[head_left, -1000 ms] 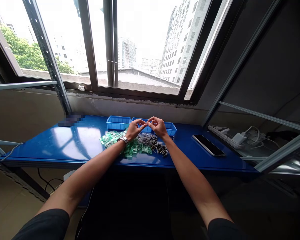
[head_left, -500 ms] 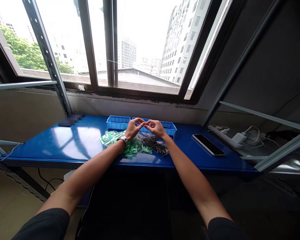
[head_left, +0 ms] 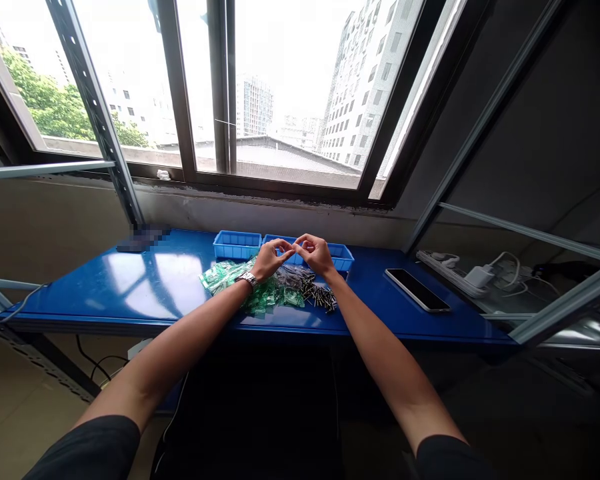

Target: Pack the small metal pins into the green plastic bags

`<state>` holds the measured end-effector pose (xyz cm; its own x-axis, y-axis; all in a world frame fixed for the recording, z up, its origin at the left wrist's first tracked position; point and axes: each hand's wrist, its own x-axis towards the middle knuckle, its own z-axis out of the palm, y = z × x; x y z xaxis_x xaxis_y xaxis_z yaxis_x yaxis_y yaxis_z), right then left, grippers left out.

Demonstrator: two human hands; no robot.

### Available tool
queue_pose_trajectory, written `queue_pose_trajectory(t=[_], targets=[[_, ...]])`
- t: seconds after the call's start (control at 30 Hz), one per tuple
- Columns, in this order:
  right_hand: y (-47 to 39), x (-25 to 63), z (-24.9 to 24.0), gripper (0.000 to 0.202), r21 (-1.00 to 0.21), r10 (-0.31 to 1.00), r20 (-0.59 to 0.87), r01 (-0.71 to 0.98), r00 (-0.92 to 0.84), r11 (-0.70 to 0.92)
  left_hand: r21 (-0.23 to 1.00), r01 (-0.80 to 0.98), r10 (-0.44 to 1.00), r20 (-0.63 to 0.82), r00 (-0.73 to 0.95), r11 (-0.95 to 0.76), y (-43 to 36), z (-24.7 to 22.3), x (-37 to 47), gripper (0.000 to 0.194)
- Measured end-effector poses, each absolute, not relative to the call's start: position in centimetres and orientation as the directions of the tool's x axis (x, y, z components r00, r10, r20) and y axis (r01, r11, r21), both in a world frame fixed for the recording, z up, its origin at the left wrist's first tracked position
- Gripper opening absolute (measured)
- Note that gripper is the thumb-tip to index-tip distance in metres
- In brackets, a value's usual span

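My left hand [head_left: 270, 259], with a metal watch on its wrist, is closed in a pinch. Its fingertips meet those of my right hand [head_left: 315, 253], which pinches too. Whatever lies between the fingertips is too small to make out. Below the hands, green-and-clear small plastic bags [head_left: 265, 295] are heaped on the blue table [head_left: 90, 280]. Dark screw-like pieces [head_left: 320, 295] lie at the right side of the heap. Behind the hands stand a blue bin [head_left: 237, 245] and another blue bin [head_left: 341, 257], partly hidden by my right hand.
A phone [head_left: 417, 290] lies on the table's right part. Farther right, a white power strip [head_left: 453, 273] with a charger and cables rests beside the metal frame [head_left: 570, 300]. A blurred dark object [head_left: 143, 239] sits at the back left.
My right hand has risen slightly, and my left hand has shifted slightly down. The fingertips remain together; the bags and bins look unmoved.
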<state>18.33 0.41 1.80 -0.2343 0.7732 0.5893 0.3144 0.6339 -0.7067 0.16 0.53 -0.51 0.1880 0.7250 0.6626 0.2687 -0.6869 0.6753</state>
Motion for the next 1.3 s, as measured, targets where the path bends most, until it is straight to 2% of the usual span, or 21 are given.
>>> queue_pose_trajectory(t=[0.23, 0.53, 0.93, 1.1, 1.3], targets=[[0.63, 18.69, 1.94, 0.030, -0.712, 0.783, 0.579, 0.328, -0.226, 0.621, 0.696, 0.236, 0.731, 0.671, 0.124, -0.679, 0.62, -0.35, -0.04, 0.034], [0.89, 18.54, 1.56, 0.037, -0.722, 0.792, 0.479, 0.344, -0.378, 0.600, 0.717, 0.197, 0.741, 0.664, 0.101, -0.669, 0.59, -0.20, -0.02, 0.036], [0.29, 18.61, 2.07, 0.029, -0.709, 0.785, 0.579, 0.340, -0.220, 0.618, 0.696, 0.241, 0.734, 0.663, 0.147, -0.676, 0.50, -0.23, 0.06, 0.037], [0.42, 18.43, 2.00, 0.028, -0.701, 0.780, 0.586, 0.345, -0.220, 0.624, 0.682, 0.256, 0.727, 0.658, 0.195, -0.685, 0.23, -0.18, 0.21, 0.034], [0.59, 18.89, 2.00, 0.029, -0.682, 0.781, 0.574, 0.385, -0.246, 0.622, 0.700, 0.240, 0.736, 0.665, 0.123, -0.673, 0.54, -0.22, 0.02, 0.036]])
